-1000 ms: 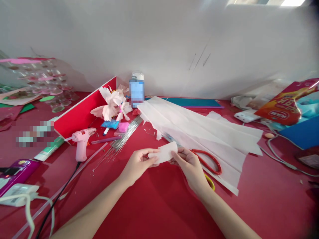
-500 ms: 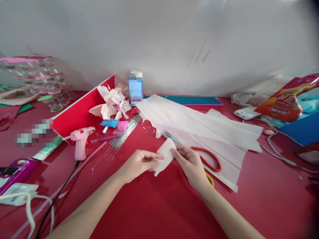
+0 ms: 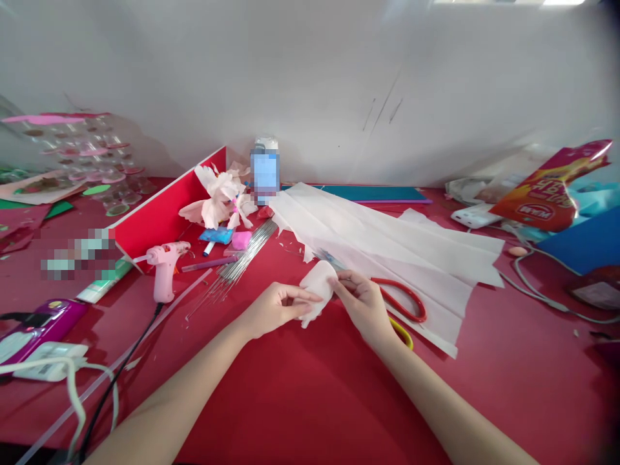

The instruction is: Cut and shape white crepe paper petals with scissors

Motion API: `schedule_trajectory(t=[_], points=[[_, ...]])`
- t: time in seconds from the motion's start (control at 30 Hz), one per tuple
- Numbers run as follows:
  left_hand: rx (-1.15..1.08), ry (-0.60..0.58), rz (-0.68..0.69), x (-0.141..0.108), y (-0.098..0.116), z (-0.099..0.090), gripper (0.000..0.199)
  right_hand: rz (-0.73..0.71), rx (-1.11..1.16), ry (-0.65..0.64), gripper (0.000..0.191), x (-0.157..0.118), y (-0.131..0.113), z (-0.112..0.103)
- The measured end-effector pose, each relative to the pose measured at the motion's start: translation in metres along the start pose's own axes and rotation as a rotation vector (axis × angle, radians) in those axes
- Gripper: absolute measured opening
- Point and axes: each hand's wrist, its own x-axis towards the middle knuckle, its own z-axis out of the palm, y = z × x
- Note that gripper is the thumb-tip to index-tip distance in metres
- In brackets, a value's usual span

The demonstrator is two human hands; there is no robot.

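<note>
Between my two hands is a small white paper petal [image 3: 317, 279] with a rounded top and a narrow lower end. My left hand [image 3: 283, 306] pinches its lower left side between thumb and fingers. On the upper right edge, my right hand [image 3: 361, 300] grips it the same way. Scissors [image 3: 401, 299] with one red and one yellow handle lie beyond my right hand, their blades partly over a large folded sheet of white paper [image 3: 378, 239]. A white paper flower [image 3: 217, 197] rests at the back left, beside a bundle of thin wires [image 3: 252, 253].
A pink glue gun [image 3: 165, 274] with a black cord stands left, near a red board [image 3: 159, 216]. A phone [image 3: 265, 174] leans at the wall. A purple device [image 3: 48, 329] and white cables lie far left. A red snack bag [image 3: 547, 194] sits at right.
The paper petal is turned slightly more upright, and both hands have shifted a little up in the view. The camera has tilted slightly, and both hands keep their hold.
</note>
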Motion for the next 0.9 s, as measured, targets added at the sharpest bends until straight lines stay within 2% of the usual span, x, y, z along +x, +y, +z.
schedule_trajectory(t=[0.13,0.2,0.37,0.43,0.47,0.5,0.57,0.63,0.73,0.8,0.9], points=[[-0.027,-0.014,0.004,-0.001,0.003,-0.002,0.029,-0.046,-0.118,-0.027,0.031,0.004,-0.003,0.002],[-0.050,0.010,-0.003,-0.001,0.004,-0.003,0.027,-0.068,-0.224,-0.017,0.033,0.006,-0.004,-0.007],[-0.146,0.064,-0.020,0.000,-0.001,-0.008,0.031,-0.080,-0.608,0.162,0.025,-0.001,0.007,-0.064],[-0.181,0.061,-0.019,0.000,-0.002,-0.009,0.034,-0.062,-0.692,0.144,0.022,-0.011,0.011,-0.080],[-0.209,0.064,-0.017,0.000,-0.002,-0.009,0.035,-0.084,-0.714,0.139,0.021,-0.017,0.011,-0.081],[-0.244,0.067,-0.011,-0.001,-0.001,-0.009,0.035,-0.113,-0.717,0.133,0.021,-0.024,0.009,-0.077],[-0.331,0.075,0.010,-0.002,0.002,-0.008,0.035,-0.193,-0.638,0.122,0.022,-0.037,0.001,-0.055],[-0.398,0.082,0.040,-0.003,0.006,-0.006,0.036,-0.063,-0.418,-0.062,0.024,-0.045,-0.011,-0.021],[-0.379,0.114,0.072,-0.006,0.010,-0.004,0.038,0.183,0.049,-0.183,0.027,-0.043,-0.025,0.026],[-0.349,0.132,0.071,-0.007,0.011,-0.003,0.039,0.253,0.233,-0.118,0.028,-0.037,-0.028,0.044],[-0.355,0.123,0.064,-0.008,0.011,-0.003,0.041,0.271,0.296,-0.029,0.030,-0.030,-0.025,0.052]])
